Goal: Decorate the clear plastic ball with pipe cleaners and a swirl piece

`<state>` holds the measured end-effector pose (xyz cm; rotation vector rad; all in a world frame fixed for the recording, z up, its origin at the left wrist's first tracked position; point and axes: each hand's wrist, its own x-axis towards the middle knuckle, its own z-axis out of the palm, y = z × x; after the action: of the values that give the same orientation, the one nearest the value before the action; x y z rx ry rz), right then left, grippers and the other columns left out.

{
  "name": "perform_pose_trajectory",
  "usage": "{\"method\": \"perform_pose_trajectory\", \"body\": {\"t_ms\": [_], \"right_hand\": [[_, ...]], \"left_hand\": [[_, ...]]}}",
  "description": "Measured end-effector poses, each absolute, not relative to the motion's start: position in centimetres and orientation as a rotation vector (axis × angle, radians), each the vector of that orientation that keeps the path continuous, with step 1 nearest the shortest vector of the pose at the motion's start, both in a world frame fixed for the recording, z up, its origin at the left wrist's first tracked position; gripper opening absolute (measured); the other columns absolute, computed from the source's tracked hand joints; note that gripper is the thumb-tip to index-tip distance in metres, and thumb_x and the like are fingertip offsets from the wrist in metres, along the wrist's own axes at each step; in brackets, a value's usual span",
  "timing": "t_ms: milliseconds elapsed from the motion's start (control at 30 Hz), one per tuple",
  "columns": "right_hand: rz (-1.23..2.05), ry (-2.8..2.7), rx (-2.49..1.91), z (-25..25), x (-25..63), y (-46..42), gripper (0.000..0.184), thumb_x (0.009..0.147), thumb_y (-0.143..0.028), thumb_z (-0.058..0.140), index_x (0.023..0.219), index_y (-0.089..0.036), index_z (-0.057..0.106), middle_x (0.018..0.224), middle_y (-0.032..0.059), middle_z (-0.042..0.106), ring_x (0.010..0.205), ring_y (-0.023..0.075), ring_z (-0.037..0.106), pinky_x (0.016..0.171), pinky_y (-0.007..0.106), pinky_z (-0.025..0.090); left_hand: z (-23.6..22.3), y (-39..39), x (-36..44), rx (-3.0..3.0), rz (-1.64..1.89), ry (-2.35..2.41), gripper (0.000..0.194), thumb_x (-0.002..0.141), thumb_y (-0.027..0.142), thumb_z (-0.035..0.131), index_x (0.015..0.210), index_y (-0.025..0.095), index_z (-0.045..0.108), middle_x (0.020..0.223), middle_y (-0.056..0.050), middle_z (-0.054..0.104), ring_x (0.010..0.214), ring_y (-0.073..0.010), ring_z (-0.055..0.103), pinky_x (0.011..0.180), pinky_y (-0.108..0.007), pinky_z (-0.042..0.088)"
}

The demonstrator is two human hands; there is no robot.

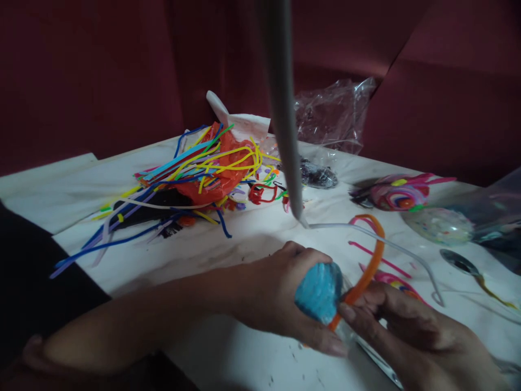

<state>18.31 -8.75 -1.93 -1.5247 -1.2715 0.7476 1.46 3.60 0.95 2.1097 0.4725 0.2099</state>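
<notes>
Our left hand (280, 296) closes its grip around a blue fuzzy ball (319, 290) low on the white worktop (228, 239). Our right hand (411, 331), at 4 o'clock of the ball, pinches an orange pipe cleaner (372, 263) touching it. A heap of coloured pipe cleaners (191, 174) lies at 11 o'clock.

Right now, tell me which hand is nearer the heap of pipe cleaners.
Left. The left hand, gripping the blue ball, lies just below the pipe cleaner heap; the right hand, pinching the orange pipe cleaner, sits farther away.
</notes>
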Motion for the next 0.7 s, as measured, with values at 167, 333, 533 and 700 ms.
{"method": "perform_pose_trajectory", "body": {"t_ms": [167,333,533,700], "right_hand": [[0.701,-1.355,-1.478,-1.85,18.41,-8.62,0.023,0.088,-0.037,0.059,0.074,-0.019,0.062,0.072,-0.0001,0.055,0.061,0.016,0.052,0.051,0.011,0.043],[0.851,-1.341,-1.46,-1.71,18.76,-8.46,0.021,0.088,-0.036,0.063,0.078,-0.018,0.062,0.074,0.0019,0.054,0.064,0.0176,0.051,0.056,0.013,0.045],[0.999,-1.296,-1.383,-1.65,19.16,-8.46,0.023,0.092,-0.038,0.063,0.081,-0.017,0.06,0.076,0.0027,0.055,0.066,0.0181,0.051,0.059,0.013,0.046],[0.981,-1.212,-1.366,-1.31,18.62,-8.29,0.023,0.089,-0.036,0.067,0.077,-0.017,0.06,0.072,0.0022,0.054,0.064,0.0166,0.049,0.057,0.01,0.045]], "left_hand": [[0.84,3.12,1.9,2.098,0.261,0.511,0.07,0.061,0.034,0.072,0.123,0.018,0.043,0.119,-0.012,0.046,0.107,-0.0264,0.049,0.088,-0.035,0.042],[1.28,2.69,2.09,2.081,0.231,0.551,0.062,0.061,0.024,0.071,0.117,0.019,0.046,0.116,-0.01,0.048,0.101,-0.0245,0.05,0.082,-0.032,0.043],[1.58,2.59,2.12,2.102,0.24,0.518,0.059,0.062,0.024,0.071,0.115,0.016,0.046,0.11,-0.008,0.05,0.099,-0.0224,0.05,0.085,-0.033,0.042],[1.68,2.7,2.04,2.101,0.247,0.498,0.055,0.061,0.027,0.068,0.111,0.016,0.047,0.106,-0.007,0.05,0.105,-0.0246,0.047,0.089,-0.036,0.04]]}}
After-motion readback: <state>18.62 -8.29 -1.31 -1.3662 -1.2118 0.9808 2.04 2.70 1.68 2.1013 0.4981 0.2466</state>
